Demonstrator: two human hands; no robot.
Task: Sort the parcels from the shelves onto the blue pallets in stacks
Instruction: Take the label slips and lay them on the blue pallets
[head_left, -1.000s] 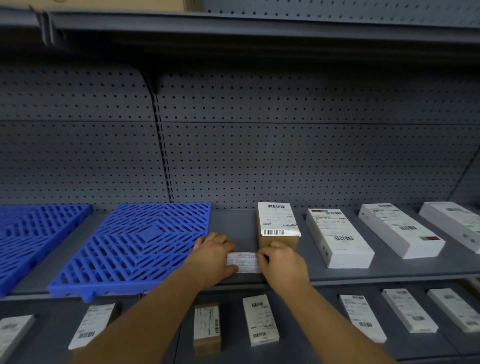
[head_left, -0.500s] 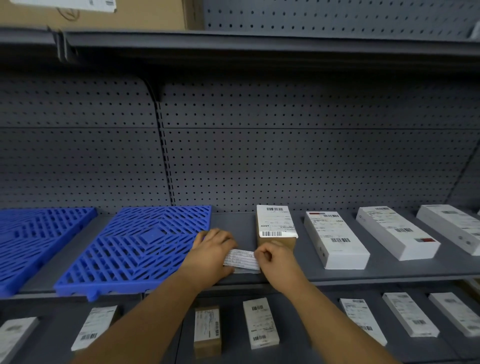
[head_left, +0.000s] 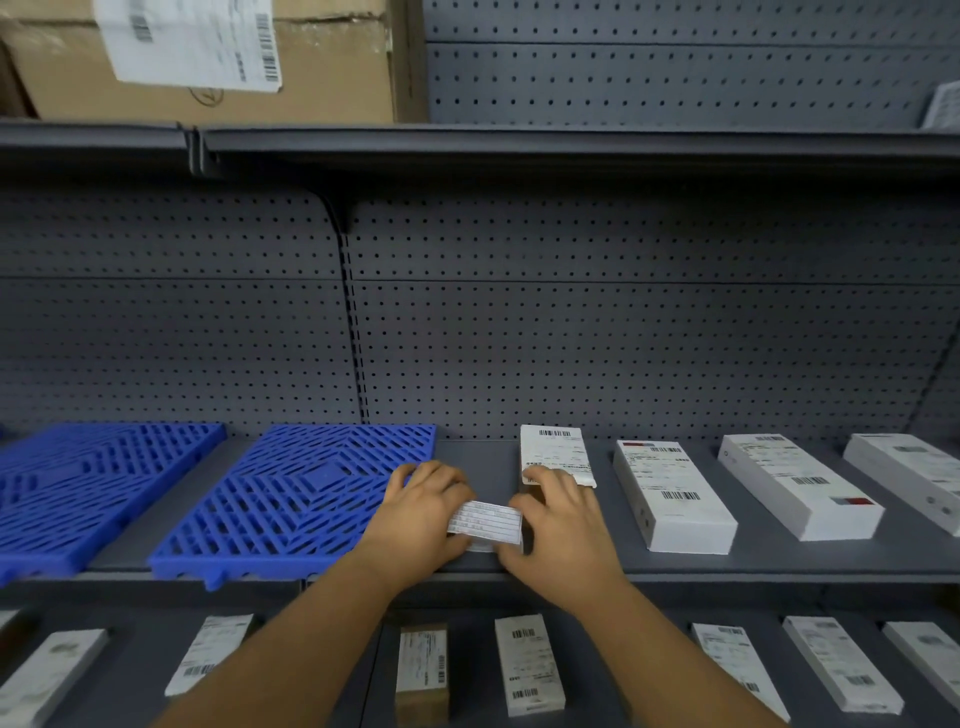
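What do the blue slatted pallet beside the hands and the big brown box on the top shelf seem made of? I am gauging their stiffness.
Blue slatted pallet: probably moulded plastic, going by its uniform colour and cut-out lattice. Big brown box: looks like matt corrugated cardboard, with a white printed label stuck on it.

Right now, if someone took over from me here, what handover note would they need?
Left hand and right hand together hold a small flat white-labelled parcel at the front edge of the grey metal shelf.
Both blue plastic grid pallets hold nothing.
Done: nothing stacked.
Left: the held parcel, the white boxes to its right, and the lower-shelf parcels.
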